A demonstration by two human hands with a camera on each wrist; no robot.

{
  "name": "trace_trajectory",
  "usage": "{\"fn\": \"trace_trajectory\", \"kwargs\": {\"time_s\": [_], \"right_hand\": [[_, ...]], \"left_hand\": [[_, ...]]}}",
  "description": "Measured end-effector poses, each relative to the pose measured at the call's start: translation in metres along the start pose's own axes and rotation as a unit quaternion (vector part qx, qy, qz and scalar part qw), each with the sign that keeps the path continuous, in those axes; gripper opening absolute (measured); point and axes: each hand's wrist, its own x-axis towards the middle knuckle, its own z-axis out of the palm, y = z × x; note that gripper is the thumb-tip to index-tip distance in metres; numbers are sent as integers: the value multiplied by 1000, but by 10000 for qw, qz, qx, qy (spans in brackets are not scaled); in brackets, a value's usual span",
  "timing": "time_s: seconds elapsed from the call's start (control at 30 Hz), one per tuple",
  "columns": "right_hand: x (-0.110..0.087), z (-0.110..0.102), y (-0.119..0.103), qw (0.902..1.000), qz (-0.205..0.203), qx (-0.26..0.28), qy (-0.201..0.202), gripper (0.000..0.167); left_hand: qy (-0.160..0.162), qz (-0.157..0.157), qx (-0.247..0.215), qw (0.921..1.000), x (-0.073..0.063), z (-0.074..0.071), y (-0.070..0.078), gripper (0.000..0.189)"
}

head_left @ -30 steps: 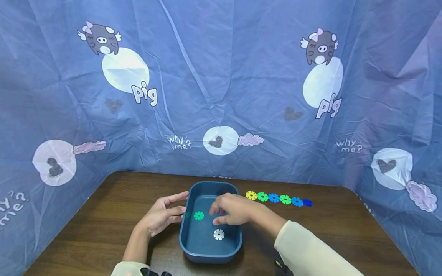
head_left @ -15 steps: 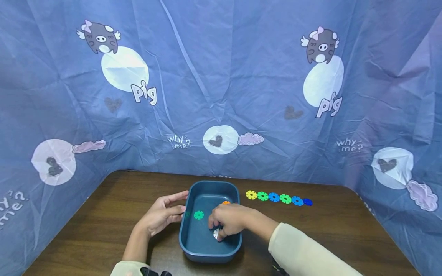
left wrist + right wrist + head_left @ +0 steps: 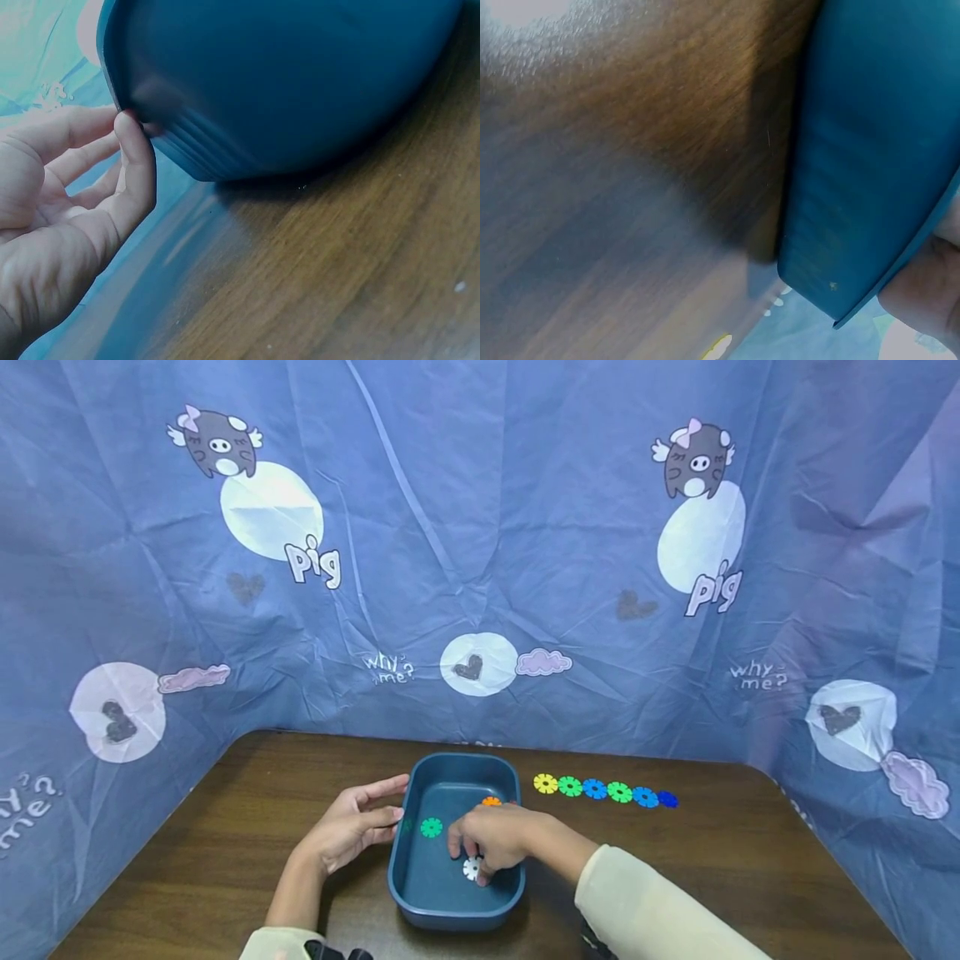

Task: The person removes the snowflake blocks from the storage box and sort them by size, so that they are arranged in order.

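Observation:
A dark blue rectangular bin (image 3: pixel 405 893) stands on the table. My left hand (image 3: pixel 358 827) is at its left side, fingers fairly straight, with thumb and index fingertips touching the wall near the rim. Inside the bin my right hand (image 3: pixel 497 837) reaches down with bent fingers. Its thumb and fingertips are at a white snowflake disc (image 3: pixel 471 868), pinching its edge; part of the disc is hidden by the thumb. A green snowflake disc (image 3: pixel 431 827) lies on the bin floor to the left. An orange snowflake disc (image 3: pixel 491 802) shows partly behind the right hand.
Right of the bin, several snowflake discs form a row on the wooden table (image 3: pixel 712 860): a yellow disc (image 3: pixel 546 784) at the near-bin end, then green and blue ones, ending with a dark blue disc (image 3: pixel 668 799). A printed blue cloth (image 3: pixel 480 543) hangs behind the table.
My right hand has moved down and toward the near end of the bin onto the white disc, which has shifted slightly left. The orange disc has come into view. The left hand has stayed put.

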Motion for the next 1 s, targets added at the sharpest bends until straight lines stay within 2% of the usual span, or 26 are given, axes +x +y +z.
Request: {"fn": "trace_trajectory", "kwargs": {"time_s": [0.2,0.33,0.57,0.73,1.0], "right_hand": [[-2,1,0,9997,-90,-78,205,31],[-4,0,1,9994,-160,59,299,27],[-3,-4,4,9960,-565,361,587,23],[-3,-9,8,9909,-793,906,603,21],[-15,-26,17,9801,-600,1657,919,16]], "left_hand": [[38,-36,22,10000,1,0,0,69],[-1,26,31,10000,2,0,2,69],[-28,56,36,10000,1,0,4,68],[7,21,31,10000,1,0,3,68],[7,-4,22,10000,0,1,0,69]]}}
